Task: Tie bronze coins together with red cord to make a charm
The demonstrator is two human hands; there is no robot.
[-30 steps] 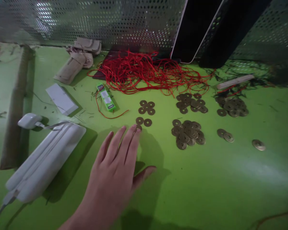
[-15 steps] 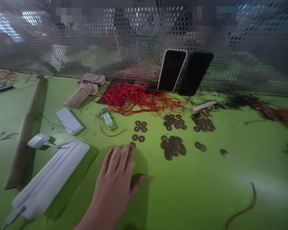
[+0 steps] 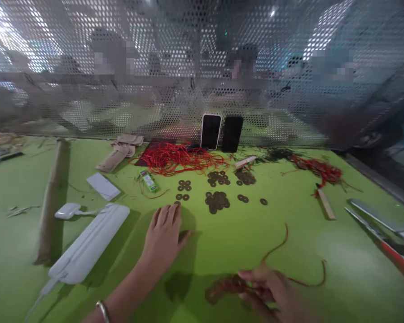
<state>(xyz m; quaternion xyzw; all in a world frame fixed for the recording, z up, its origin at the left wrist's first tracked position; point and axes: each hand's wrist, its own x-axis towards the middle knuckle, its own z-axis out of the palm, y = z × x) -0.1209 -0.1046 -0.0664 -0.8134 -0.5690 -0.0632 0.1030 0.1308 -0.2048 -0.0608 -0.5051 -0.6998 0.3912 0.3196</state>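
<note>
My left hand [image 3: 163, 233] lies flat on the green table [image 3: 222, 242], fingers stretched out and holding nothing. Its fingertips almost touch a single brass coin [image 3: 177, 203]. Low in the view my right hand [image 3: 272, 291] is blurred, its fingers closed around a knotted red cord piece [image 3: 224, 287] whose loose ends curl across the table to the right. More holed brass coins lie beyond in a pile [image 3: 217, 201] and in small groups [image 3: 184, 185]. A tangle of red cords [image 3: 175, 159] sits further back.
Two phones [image 3: 211, 131] lean on the perforated metal screen [image 3: 175, 89], with people behind it. A white device [image 3: 89, 244] and a long brown stick [image 3: 50, 202] lie at left. Scissors with red handles [image 3: 387, 244] and a wooden strip [image 3: 326, 204] are at right. A green packet [image 3: 148, 181] lies near the cords.
The view has lifted and pulled back, showing more table and the screen. My right hand has come into view holding the cord piece. My left hand stays flat by the coin.
</note>
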